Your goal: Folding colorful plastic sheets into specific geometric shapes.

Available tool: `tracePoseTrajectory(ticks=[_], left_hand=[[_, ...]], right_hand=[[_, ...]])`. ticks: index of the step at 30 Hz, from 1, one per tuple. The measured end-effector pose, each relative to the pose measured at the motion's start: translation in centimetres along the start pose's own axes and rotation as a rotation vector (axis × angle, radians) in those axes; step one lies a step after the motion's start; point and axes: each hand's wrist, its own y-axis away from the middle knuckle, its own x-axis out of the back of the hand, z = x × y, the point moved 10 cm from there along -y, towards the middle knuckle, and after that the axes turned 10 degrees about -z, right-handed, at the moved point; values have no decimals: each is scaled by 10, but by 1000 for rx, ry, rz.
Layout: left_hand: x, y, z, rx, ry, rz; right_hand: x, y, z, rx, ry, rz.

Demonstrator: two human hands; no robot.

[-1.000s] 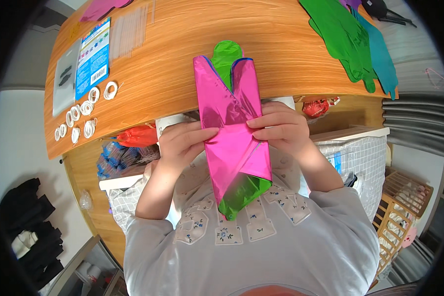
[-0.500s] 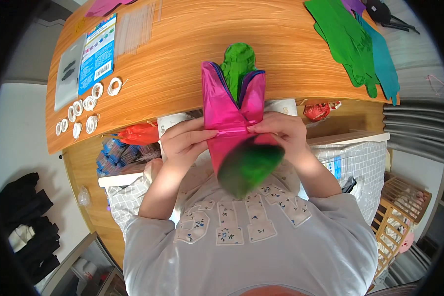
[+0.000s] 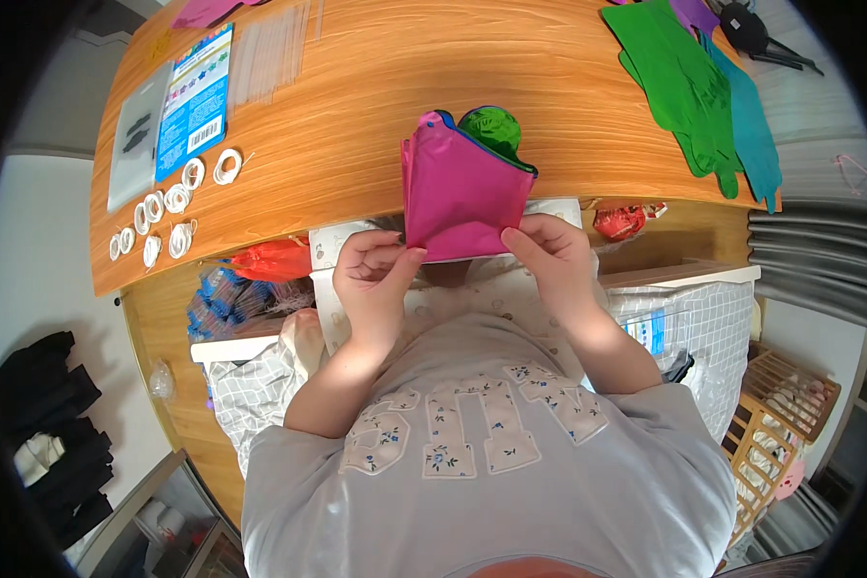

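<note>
A shiny magenta foil balloon [image 3: 467, 197], flat and folded, is held at the table's front edge. A green foil part [image 3: 492, 131] with a dark blue edge shows at its top right. My left hand [image 3: 376, 289] pinches its lower left corner between thumb and fingers. At the lower right corner, my right hand [image 3: 551, 258] grips it the same way, thumb on top. The fold between the hands runs nearly level, and the balloon's upper part lies over the wooden tabletop.
On the left of the wooden table [image 3: 356, 116] lie several white ribbon coils [image 3: 227, 167], a blue-and-white package card [image 3: 196, 96] and clear straws [image 3: 265, 63]. Flat green foil [image 3: 679, 106] and teal foil [image 3: 749, 125] lie at the right. A red bag [image 3: 272, 260] sits below the edge.
The lower flap, green inside, has been folded up and no longer hangs toward my shirt. My hands have moved to the corners of the new fold. Less of the green shows at the top.
</note>
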Motion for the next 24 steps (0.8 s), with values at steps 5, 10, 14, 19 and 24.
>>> tracePoseTrajectory(ticks=[5,10,14,19,24], left_hand=[[-24,0,-7,171,126,-160],[-37,0,-5,184,239,-198],[-37,-4,2,103,272,-210],[-33,-8,4,88,179,-230],[-33,-11,7,63,162,-210]], right_hand=[[-8,3,4,-54,38,-84],[-23,12,-3,-13,260,-131],[-37,26,-56,471,568,92],[-24,18,-4,166,29,23],[-22,26,-5,197,-39,54]])
